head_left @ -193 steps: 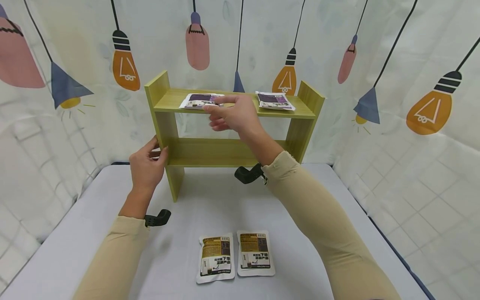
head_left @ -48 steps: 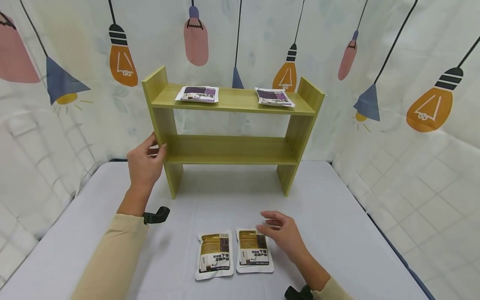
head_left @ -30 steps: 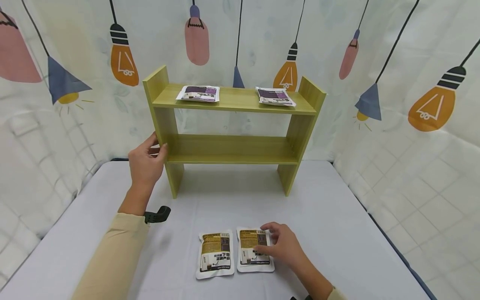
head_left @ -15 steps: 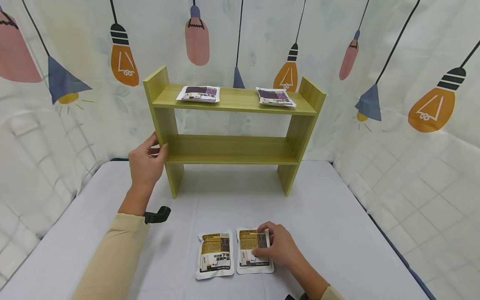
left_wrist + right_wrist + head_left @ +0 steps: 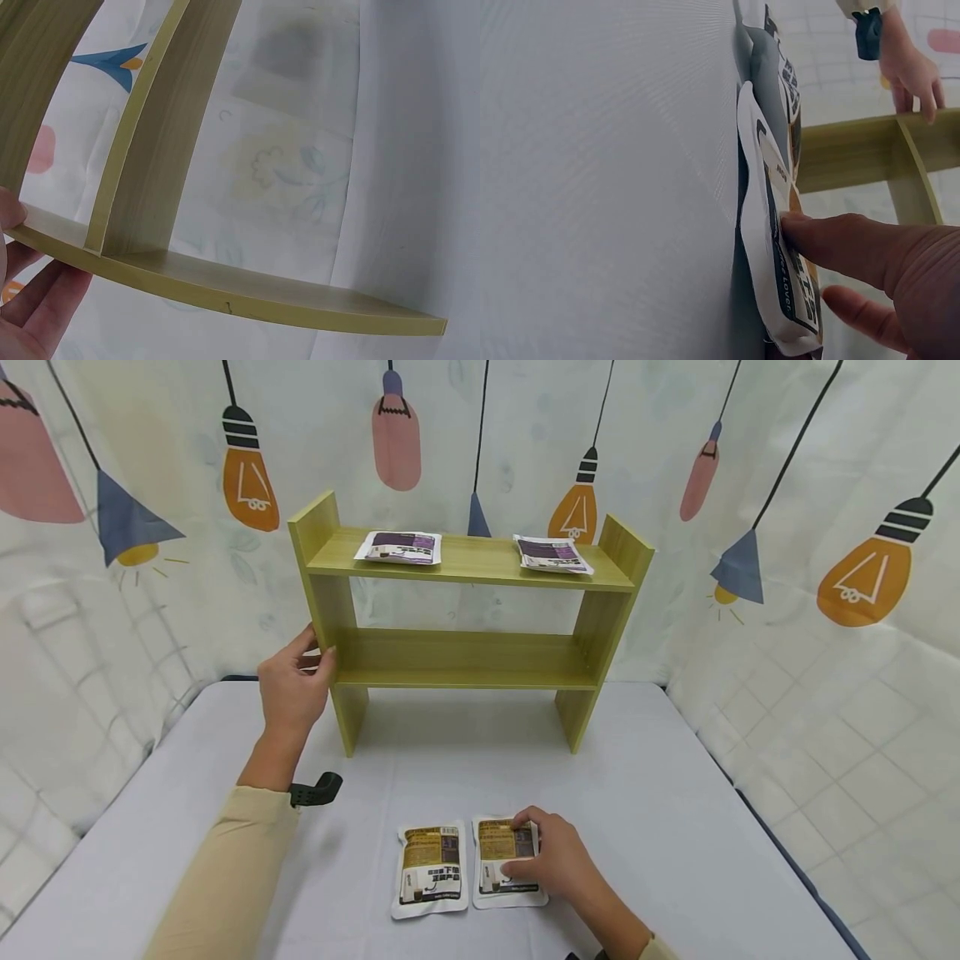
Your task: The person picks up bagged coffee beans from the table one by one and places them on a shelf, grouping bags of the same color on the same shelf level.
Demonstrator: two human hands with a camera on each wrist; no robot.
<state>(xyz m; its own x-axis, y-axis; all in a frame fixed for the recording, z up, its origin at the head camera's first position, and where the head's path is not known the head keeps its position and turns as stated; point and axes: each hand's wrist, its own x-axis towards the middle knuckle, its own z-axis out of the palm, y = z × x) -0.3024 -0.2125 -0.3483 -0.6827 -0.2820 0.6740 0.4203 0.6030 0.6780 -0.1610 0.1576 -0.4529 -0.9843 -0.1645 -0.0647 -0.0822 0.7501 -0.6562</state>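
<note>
On the white table stands a small two-tier wooden shelf. My left hand grips the front edge of its left side panel, thumb on one face and fingers on the other in the left wrist view. My right hand is over the right-hand pouch, which lies flat on the table. In the right wrist view the thumb touches the pouch's printed face, and another finger is by its edge; no firm hold shows. Beside it lies a second white, brown-printed pouch.
Two purple-printed pouch piles lie on the top board: a left pouch and a right pile. The lower board is below them. A lamp-patterned curtain hangs behind and along both sides of the table.
From above the top board my right hand has come down to the right-hand pouch, and its thumb and fingers have settled on it. My left hand keeps its grip on the shelf.
</note>
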